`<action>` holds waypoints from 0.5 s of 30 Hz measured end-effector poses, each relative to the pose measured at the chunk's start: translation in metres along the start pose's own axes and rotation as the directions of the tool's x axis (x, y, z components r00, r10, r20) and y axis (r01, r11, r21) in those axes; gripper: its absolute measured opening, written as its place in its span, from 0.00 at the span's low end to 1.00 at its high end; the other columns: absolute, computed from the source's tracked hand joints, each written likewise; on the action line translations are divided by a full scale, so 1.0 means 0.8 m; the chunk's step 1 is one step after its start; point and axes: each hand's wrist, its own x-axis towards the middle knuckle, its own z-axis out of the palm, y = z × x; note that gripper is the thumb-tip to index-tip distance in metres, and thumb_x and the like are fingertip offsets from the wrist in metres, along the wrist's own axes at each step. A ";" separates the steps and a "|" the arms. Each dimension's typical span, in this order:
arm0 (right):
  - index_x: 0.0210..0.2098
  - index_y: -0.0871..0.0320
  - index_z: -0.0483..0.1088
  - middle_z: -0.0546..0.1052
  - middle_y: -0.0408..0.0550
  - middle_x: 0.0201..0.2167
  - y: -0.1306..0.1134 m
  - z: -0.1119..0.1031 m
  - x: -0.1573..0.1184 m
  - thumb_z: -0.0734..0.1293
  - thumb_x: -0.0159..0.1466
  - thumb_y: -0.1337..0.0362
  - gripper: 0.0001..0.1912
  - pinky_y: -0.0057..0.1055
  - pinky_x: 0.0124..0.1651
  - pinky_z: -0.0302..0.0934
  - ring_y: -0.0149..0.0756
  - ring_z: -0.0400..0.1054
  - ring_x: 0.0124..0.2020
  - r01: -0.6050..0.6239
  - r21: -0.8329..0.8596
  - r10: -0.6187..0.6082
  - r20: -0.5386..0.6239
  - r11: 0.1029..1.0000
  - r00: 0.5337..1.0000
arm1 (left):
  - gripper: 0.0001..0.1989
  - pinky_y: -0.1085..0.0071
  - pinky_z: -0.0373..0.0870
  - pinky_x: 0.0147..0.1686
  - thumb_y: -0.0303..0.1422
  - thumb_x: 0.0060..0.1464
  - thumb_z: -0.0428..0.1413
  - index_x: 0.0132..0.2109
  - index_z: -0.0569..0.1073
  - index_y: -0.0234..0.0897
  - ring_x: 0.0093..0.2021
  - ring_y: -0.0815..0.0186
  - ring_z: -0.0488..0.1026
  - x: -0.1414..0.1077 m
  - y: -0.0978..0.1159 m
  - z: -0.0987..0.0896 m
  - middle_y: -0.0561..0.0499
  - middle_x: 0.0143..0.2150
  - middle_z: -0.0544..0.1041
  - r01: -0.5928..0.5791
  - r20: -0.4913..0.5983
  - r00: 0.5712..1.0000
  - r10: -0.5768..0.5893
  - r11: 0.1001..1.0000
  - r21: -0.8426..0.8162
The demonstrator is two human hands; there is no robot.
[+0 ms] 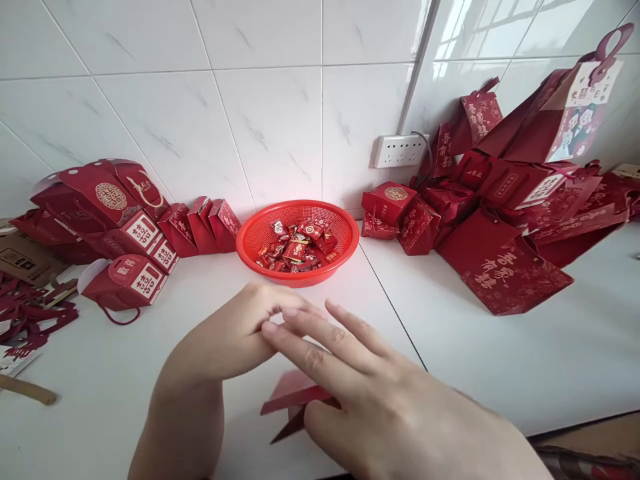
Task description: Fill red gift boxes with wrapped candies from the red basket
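My left hand [260, 317] comes in from the lower left with its wrist sharply bent. Its fingers arch to the right and mostly disappear behind my right hand. Across the front reaches my right hand [370, 380], its fingers stretched out and their tips touching or overlapping the left hand. A red card gift box [293, 393] with angled flaps shows below both hands, close to the right thumb; its right part is covered. Whether the hands grip it cannot be seen. Beyond them stands a red plastic basket [245, 257] of wrapped candies [297, 250].
Red gift boxes [123, 233] are stacked at the left, with three folded boxes [200, 227] beside the basket. Many more red boxes [515, 267] pile up at the right. A power strip [400, 152] is on the tiled wall. A wooden stick [27, 389] lies at the left edge.
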 end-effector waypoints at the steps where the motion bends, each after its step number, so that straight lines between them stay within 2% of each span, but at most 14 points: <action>1: 0.31 0.55 0.78 0.63 0.48 0.68 0.000 0.003 0.002 0.67 0.67 0.67 0.10 0.49 0.71 0.52 0.50 0.54 0.69 0.006 -0.015 -0.006 -0.006 1.000 1.000 | 0.12 0.74 0.68 0.29 0.35 0.61 0.53 0.32 0.77 0.36 0.30 0.66 0.74 -0.002 0.000 -0.003 0.52 0.28 0.77 0.007 0.084 0.996 -0.007 1.000 0.000; 3: 0.35 0.58 0.78 0.63 0.54 0.67 0.002 0.011 0.008 0.66 0.67 0.68 0.09 0.52 0.70 0.53 0.53 0.55 0.69 -0.019 -0.074 0.016 -0.041 0.997 0.999 | 0.12 0.74 0.67 0.29 0.37 0.61 0.54 0.32 0.77 0.36 0.27 0.67 0.73 -0.005 -0.001 -0.008 0.53 0.27 0.77 0.012 0.188 0.982 -0.014 1.000 0.016; 6: 0.36 0.63 0.78 0.65 0.62 0.65 0.014 0.020 0.023 0.65 0.68 0.69 0.10 0.56 0.68 0.55 0.56 0.55 0.68 -0.052 -0.148 0.039 -0.092 0.988 0.995 | 0.16 0.75 0.68 0.31 0.39 0.64 0.51 0.31 0.76 0.37 0.27 0.68 0.73 -0.005 -0.007 -0.019 0.53 0.28 0.78 0.006 0.241 0.970 -0.018 0.999 0.050; 9: 0.37 0.63 0.78 0.64 0.63 0.66 0.040 0.028 0.040 0.65 0.69 0.66 0.10 0.55 0.68 0.54 0.55 0.53 0.69 -0.063 -0.095 0.055 -0.085 0.993 0.995 | 0.18 0.74 0.68 0.33 0.40 0.67 0.47 0.34 0.77 0.38 0.31 0.66 0.75 -0.002 -0.017 -0.033 0.53 0.31 0.79 0.035 0.179 0.982 -0.057 0.992 0.120; 12: 0.40 0.61 0.78 0.63 0.58 0.66 0.070 0.037 0.053 0.65 0.69 0.69 0.09 0.52 0.67 0.55 0.51 0.50 0.70 -0.094 -0.016 0.092 -0.093 0.995 0.991 | 0.13 0.73 0.69 0.38 0.40 0.63 0.51 0.41 0.78 0.41 0.39 0.63 0.76 0.005 -0.028 -0.041 0.52 0.39 0.80 0.036 0.118 0.991 -0.061 0.979 0.201; 15: 0.37 0.60 0.79 0.67 0.58 0.62 0.089 0.048 0.057 0.65 0.67 0.74 0.10 0.51 0.63 0.59 0.51 0.56 0.66 -0.150 -0.010 0.149 -0.052 0.989 0.987 | 0.11 0.71 0.70 0.40 0.40 0.59 0.55 0.40 0.79 0.41 0.40 0.60 0.75 0.014 -0.040 -0.037 0.52 0.40 0.80 0.065 -0.004 0.998 -0.066 0.967 0.246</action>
